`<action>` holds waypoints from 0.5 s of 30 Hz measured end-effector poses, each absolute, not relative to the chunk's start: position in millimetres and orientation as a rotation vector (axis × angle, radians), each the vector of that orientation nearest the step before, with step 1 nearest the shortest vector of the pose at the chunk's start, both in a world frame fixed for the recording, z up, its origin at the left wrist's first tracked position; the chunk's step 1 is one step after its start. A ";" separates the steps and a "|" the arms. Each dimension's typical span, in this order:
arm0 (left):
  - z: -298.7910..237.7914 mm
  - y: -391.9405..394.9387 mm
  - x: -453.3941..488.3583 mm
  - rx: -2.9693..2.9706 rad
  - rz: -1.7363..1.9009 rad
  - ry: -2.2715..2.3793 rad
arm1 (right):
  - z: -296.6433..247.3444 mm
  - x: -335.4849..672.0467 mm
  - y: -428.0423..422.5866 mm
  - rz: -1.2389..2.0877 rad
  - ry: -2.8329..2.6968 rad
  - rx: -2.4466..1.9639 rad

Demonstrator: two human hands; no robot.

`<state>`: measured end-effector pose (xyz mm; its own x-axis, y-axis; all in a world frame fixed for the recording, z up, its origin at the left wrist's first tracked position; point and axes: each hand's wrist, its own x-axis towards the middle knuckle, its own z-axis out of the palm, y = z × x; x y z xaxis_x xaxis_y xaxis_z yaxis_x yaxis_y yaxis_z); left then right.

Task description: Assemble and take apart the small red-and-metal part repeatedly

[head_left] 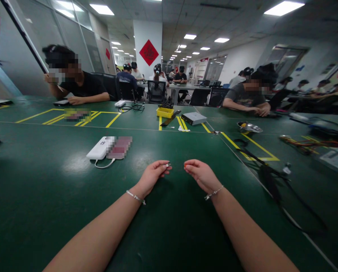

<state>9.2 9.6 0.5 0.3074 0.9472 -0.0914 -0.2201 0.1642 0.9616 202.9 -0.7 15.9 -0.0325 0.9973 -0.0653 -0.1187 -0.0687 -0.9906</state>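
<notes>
My left hand [154,174] is raised over the green table [101,211], thumb and fingers pinched on a small silvery metal piece [168,165]. Its exact kind is too small to make out. Facing it across a short gap, my right hand [202,174] pinches a tiny orange piece [185,165], mostly hidden by the fingertips. The two pieces are apart. To the left of my hands, a white power bank [101,148] marked 15 lies beside a blurred-out phone [119,147], with a white cable [105,166] between them.
Farther back stand a yellow bin [165,112] and a grey metal box [194,118]. Black cables [270,181] with an adapter lie to the right, near bundled coloured wires [299,145]. Two people sit across the table, one [84,85] at left, one [246,96] at right.
</notes>
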 end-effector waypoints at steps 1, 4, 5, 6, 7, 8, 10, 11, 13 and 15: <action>0.1 9.7 9.1 1.066 1.006 0.866 | 17.1 190.8 -4.9 1.440 -1.050 -1.063; -0.1 9.5 8.9 1.059 1.011 0.846 | 18.4 172.4 -13.1 1.628 -0.887 -0.917; 0.2 9.2 9.1 1.056 1.009 0.844 | 17.8 170.9 -14.0 1.662 -0.845 -0.898; 0.6 8.8 9.3 1.056 1.007 0.840 | 16.9 170.8 -14.0 1.687 -0.809 -0.887; 1.0 8.3 9.5 1.057 1.006 0.833 | 15.8 171.5 -13.4 1.704 -0.780 -0.879; 1.5 7.8 9.7 1.059 1.006 0.821 | 14.6 172.5 -12.5 1.716 -0.761 -0.871; 1.9 6.9 10.1 1.067 1.017 0.781 | 12.4 174.2 -10.7 1.727 -0.753 -0.854; 1.9 6.6 10.3 1.072 1.025 0.764 | 11.6 174.7 -10.0 1.730 -0.761 -0.848; 1.5 6.4 10.4 1.092 1.033 0.748 | 10.7 175.0 -9.6 1.746 -0.784 -0.842; 0.8 6.4 10.3 1.119 1.029 0.752 | 10.5 174.9 -9.9 1.774 -0.801 -0.834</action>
<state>10.3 6.4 0.8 0.3652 0.9309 0.0101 -0.2730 0.0967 0.9571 174.9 -9.9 10.5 -0.2841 0.9421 -0.1780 -0.4892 -0.3021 -0.8182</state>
